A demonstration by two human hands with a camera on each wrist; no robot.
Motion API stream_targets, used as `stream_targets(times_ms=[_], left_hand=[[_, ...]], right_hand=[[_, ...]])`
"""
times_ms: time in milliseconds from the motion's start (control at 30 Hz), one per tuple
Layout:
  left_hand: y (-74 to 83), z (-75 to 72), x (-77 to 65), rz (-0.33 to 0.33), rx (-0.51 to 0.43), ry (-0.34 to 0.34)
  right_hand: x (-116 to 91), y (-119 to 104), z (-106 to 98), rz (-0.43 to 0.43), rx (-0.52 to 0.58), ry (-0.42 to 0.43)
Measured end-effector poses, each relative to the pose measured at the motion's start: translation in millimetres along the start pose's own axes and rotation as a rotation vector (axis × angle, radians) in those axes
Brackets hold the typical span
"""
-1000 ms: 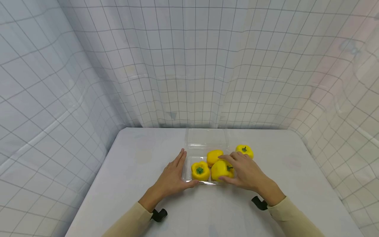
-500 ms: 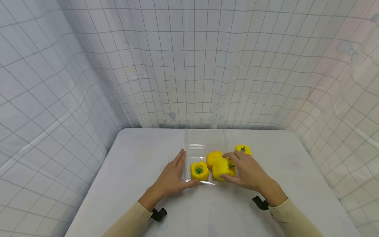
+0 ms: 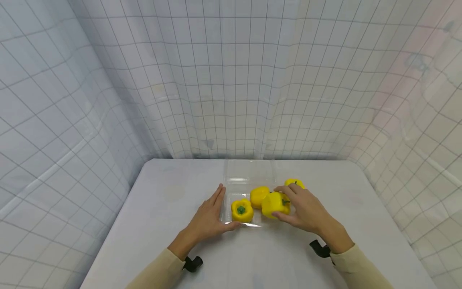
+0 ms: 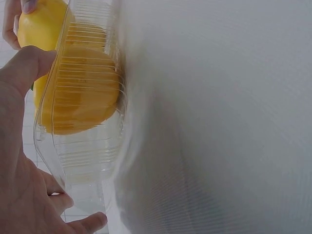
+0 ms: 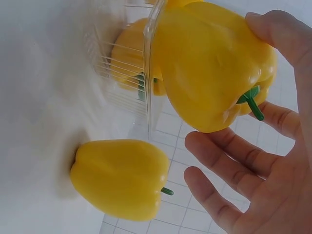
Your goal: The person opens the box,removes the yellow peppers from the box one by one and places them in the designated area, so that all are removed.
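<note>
White grid-lined curtains [image 3: 202, 72] on three sides; white tabletop [image 3: 173, 180] below.

Head view. Held pepper [image 3: 271, 205], yellow: slightly further right within the last second, drawing off from the peppers beside it; I read this as its position being unsettled at the container's right side. Right hand [image 3: 304, 209]: grip clamped on that pepper. Clear container [image 3: 250, 225], lid [image 3: 249, 170] laid back behind; inside, front-left pepper [image 3: 242, 210] and rear pepper [image 3: 258, 196]. Left hand [image 3: 209, 217]: fingers straight along the left wall, grip spread; I judge it steadies the container. Outer pepper [image 3: 293, 183]: on the tabletop, partly masked by the right hand.

Left wrist view. Thumb at the clear rim; pepper visible through the ribbed wall.

Right wrist view. Thumb and fingers on either side of the held pepper, its body tilted, mostly above rim height; rim contact, I cannot tell. Outer pepper upright, outside the container. Obstructions: rim, and rear pepper crowding close.
</note>
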State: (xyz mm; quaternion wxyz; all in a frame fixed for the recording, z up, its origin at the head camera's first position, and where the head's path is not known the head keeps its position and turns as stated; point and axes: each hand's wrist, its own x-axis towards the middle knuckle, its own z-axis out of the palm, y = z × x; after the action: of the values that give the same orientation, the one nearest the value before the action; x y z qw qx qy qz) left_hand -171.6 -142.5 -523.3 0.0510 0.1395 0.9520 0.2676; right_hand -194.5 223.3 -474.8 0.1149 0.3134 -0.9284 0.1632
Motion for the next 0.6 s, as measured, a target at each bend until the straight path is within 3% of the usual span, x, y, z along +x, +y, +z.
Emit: stream_targets(times_ms=[600], left_hand=[[0.1,1.6,-0.6,-0.003,0.004,0.007]], right_hand=[[-3.6,10.7,-17.0,0.022,0.116,0.045]])
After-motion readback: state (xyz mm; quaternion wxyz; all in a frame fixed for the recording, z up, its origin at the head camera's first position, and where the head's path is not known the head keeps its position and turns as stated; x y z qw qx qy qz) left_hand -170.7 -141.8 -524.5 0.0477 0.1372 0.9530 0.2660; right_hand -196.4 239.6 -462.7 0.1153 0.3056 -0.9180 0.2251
